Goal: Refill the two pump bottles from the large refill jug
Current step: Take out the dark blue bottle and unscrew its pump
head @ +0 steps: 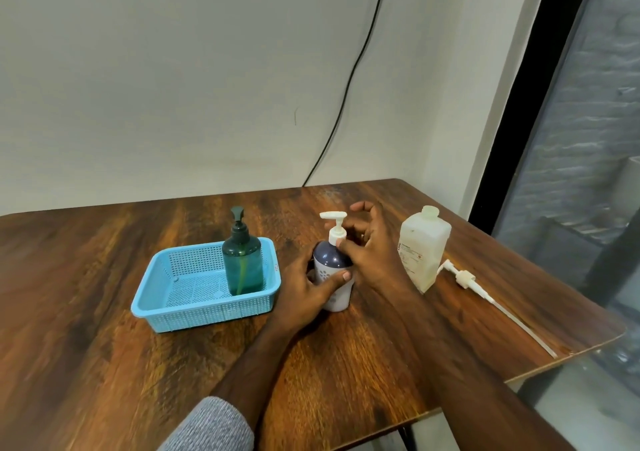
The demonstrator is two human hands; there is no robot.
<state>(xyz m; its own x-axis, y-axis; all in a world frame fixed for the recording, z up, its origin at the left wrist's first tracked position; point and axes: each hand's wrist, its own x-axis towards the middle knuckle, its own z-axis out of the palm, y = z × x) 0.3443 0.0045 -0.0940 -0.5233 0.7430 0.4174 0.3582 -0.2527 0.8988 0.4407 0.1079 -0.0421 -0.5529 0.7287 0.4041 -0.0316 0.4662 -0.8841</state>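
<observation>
Near the centre of the frame the person's left hand [313, 286] is wrapped around the lower body of the navy-and-white pump bottle [333, 270], thumb across its front, holding it upright on the wooden table [138, 364]. The right hand [369, 253] sits at the white pump collar, thumb and fingertips pinching it while the other fingers spread loose behind; it looks set to twist the pump off. The collar is small and smooth, so a firm pinch low on the neck should serve better than the nozzle head.

To the right stands the translucent refill jug [422, 249], uncapped, its long-tubed pump [485, 289] lying on the table beside it. Stiff plastic and likely heavy when tipped, it is best gripped around its flat sides. Left of centre, the teal pump bottle [241, 260] stands in a blue basket [166, 298].
</observation>
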